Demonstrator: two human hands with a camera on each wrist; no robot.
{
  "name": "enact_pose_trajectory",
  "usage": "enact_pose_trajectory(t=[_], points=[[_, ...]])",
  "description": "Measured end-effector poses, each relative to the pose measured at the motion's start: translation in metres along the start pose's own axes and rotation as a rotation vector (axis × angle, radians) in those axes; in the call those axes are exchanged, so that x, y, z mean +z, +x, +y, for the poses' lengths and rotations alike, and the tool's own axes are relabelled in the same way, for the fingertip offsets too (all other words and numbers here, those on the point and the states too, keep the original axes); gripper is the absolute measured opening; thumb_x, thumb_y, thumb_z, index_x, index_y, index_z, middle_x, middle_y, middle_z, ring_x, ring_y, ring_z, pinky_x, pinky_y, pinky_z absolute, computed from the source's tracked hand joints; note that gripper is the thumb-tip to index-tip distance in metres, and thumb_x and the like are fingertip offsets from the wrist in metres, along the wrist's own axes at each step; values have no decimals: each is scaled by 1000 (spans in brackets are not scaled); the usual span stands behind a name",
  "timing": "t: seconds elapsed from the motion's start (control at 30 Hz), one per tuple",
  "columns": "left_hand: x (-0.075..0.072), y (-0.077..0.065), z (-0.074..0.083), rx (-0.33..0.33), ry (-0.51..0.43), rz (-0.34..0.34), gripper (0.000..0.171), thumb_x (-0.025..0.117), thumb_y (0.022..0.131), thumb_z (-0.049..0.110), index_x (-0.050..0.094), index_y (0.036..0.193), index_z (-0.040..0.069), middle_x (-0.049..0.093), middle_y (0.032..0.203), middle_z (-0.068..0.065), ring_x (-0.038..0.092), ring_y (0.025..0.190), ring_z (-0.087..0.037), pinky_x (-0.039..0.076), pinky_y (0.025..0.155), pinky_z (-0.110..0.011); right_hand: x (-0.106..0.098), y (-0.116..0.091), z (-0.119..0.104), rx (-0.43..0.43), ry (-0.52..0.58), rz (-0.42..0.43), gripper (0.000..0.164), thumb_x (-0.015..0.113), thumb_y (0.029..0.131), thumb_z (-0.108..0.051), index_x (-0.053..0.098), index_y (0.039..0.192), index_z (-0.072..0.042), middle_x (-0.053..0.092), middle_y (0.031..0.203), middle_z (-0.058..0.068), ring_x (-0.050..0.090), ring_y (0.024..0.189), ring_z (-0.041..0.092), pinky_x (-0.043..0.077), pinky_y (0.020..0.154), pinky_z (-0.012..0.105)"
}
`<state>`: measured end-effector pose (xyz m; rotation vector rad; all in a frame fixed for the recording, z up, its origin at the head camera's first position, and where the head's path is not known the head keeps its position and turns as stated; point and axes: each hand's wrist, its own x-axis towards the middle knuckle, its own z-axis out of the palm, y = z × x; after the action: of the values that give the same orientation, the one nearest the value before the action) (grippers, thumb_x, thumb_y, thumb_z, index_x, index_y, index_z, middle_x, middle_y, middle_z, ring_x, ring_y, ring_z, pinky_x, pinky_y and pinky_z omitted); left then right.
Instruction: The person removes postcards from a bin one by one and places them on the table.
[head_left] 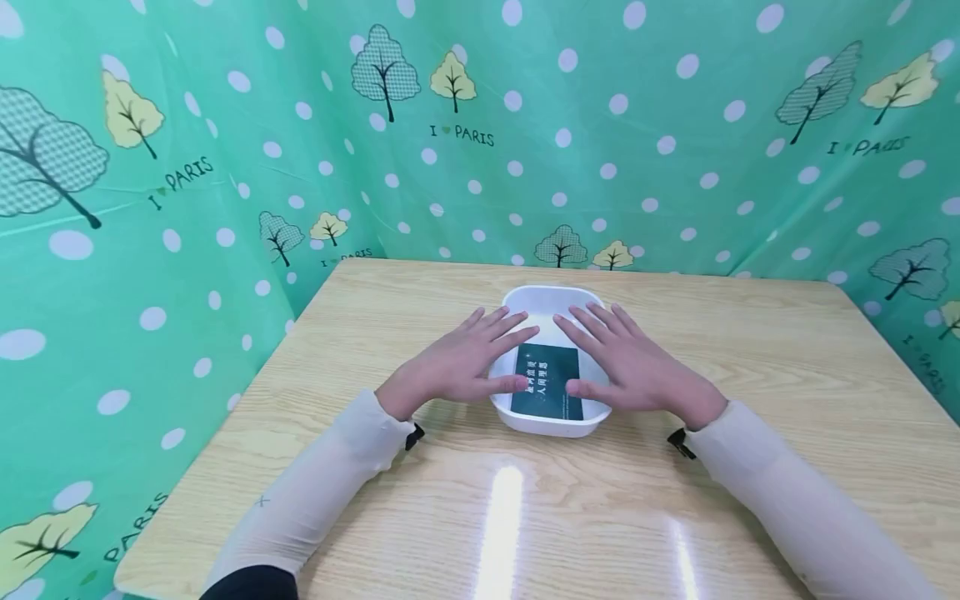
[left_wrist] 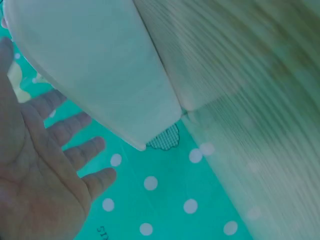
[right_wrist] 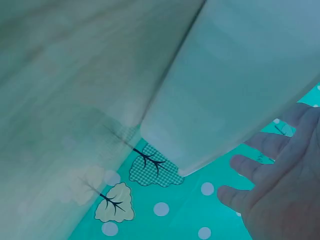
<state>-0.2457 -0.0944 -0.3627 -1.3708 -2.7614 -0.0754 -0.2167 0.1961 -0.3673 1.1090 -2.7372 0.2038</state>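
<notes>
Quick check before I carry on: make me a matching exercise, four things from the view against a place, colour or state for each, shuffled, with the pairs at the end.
Things:
1. Printed card
2. Tub
3. Left hand
4. Curtain

Place, colour or state:
A. Open, fingers spread, at the left side of the white container
B. Bright green with pale dots and tree pictures
C. Lying flat inside a container, dark green with white lettering
D. White, standing on the wooden table

Pairs: 1-C, 2-D, 3-A, 4-B.
</notes>
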Motion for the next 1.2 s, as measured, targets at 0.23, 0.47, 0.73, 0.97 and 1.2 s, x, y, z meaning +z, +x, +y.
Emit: enact_pose_trajectory(t=[0.23,0.47,0.73,0.97,1.2], points=[[0,3,3,-228,-275,66,79,45,94,66,20,156,23,19,158,-8,25,140,-29,31,109,-50,-6,12,-3,72,82,-40,82,43,93,-69,15,157,-26,33,153,9,21,141,33,15,113,55],[3,8,1,-431,-650,120,75,59,96,43,26,152,5,37,144,-16,62,98,-21,53,86,-35,-6,30,-2,157,201,-91,80,51,91,-65,28,154,-21,44,145,13,41,131,32,39,102,52],[8,9,-1,-640,-1064,71,77,63,97,27,16,154,9,45,130,-12,67,71,-24,59,65,-34,6,47,8,108,229,-141,77,54,91,-64,44,146,-10,53,136,17,48,125,33,40,102,50],[14,11,-6,-658,-1189,40,59,65,96,21,35,145,6,53,113,-14,66,80,-24,59,66,-36,10,52,8,116,187,-208,91,59,77,-77,49,143,-15,58,131,10,54,118,24,45,97,46],[15,11,-9,-679,-1343,68,43,68,92,11,40,124,3,58,90,-10,57,65,-18,52,56,-29,13,53,5,155,103,-293,102,68,63,-80,49,143,-19,61,125,3,57,104,20,43,92,42]])
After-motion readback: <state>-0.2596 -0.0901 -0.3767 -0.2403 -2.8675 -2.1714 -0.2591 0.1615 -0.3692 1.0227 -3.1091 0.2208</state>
